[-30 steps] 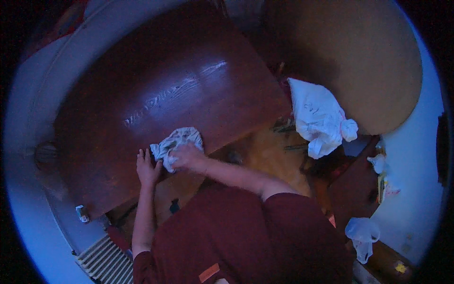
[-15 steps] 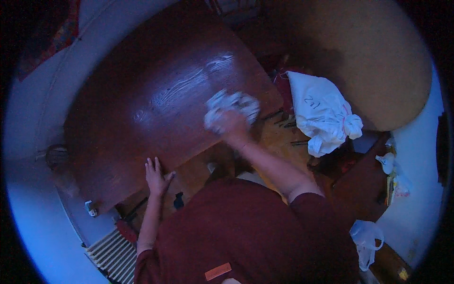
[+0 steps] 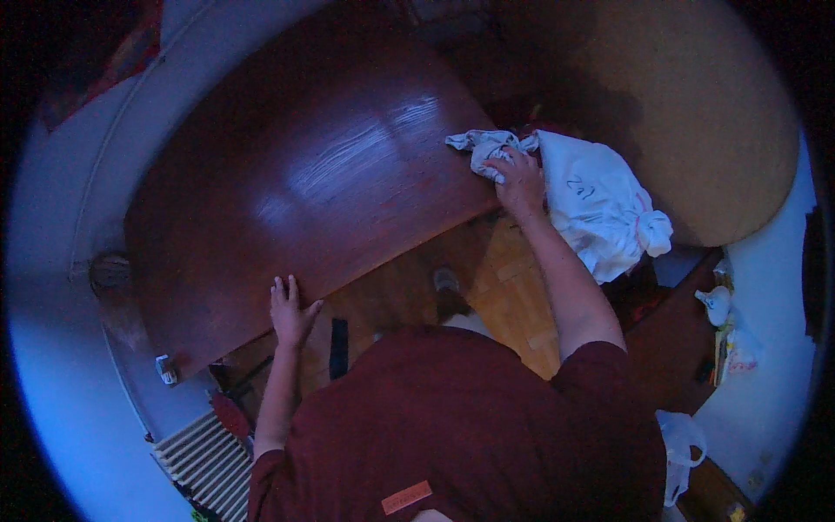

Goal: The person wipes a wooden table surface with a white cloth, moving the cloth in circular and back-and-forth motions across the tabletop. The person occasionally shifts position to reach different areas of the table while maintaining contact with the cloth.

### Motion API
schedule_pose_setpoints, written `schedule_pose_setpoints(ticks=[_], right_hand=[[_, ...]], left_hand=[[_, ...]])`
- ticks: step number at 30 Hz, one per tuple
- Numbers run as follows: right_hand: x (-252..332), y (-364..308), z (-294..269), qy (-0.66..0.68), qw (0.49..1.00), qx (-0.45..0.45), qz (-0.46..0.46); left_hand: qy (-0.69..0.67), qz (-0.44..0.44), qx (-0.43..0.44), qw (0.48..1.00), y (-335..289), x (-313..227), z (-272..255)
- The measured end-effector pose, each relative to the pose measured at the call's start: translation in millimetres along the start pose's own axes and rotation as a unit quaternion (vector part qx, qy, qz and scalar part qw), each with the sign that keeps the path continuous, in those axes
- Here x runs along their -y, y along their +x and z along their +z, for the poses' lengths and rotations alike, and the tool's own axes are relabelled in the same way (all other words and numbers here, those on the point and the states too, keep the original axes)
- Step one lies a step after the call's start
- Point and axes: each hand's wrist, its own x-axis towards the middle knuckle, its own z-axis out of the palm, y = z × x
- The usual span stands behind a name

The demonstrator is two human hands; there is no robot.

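A crumpled pale cloth [image 3: 489,150] lies at the right end of the dark red-brown wooden table [image 3: 235,252]. My right hand [image 3: 520,184] grips this cloth at the table's right edge, close beside a stuffed white cloth sack [image 3: 591,196] tied at its neck. Whether that hand also touches the sack I cannot tell. My left hand [image 3: 291,315] rests on the table's near edge with its fingers spread, holding nothing.
A large round tan board [image 3: 704,122] stands at the back right. Wood flooring [image 3: 513,287] shows below the table. Near the left wall are a ribbed radiator [image 3: 207,465] and a small white object [image 3: 165,369]. A white plastic bag [image 3: 680,452] hangs at the lower right.
My right hand has carried the cloth rightward and away from me, from the table's near middle to its right edge by the sack. The left hand has stayed nearly in place.
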Motion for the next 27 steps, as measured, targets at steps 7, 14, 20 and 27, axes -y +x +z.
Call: schedule_pose_setpoints(ticks=[7, 14, 20, 27], right_hand=[[162.0, -97.4, 79.1, 0.139, 0.984, -0.043, -0.102], [227.9, -142.4, 103.0, 0.214, 0.912, -0.061, -0.344], [127.9, -110.6, 37.6, 0.001, 0.978, -0.104, -0.179], [246.2, -132.4, 78.1, 0.105, 0.959, 0.043, -0.258]], left_hand=[[-0.065, 0.055, -0.037, 0.996, -5.9, 18.7, 3.2], [-0.196, 0.054, -0.110, 0.973, -49.3, 60.4, -9.7], [-0.251, 0.012, -0.140, 0.958, -115.1, 122.5, 9.1], [-0.253, -0.117, -0.082, 0.957, -188.5, 154.2, 46.5]])
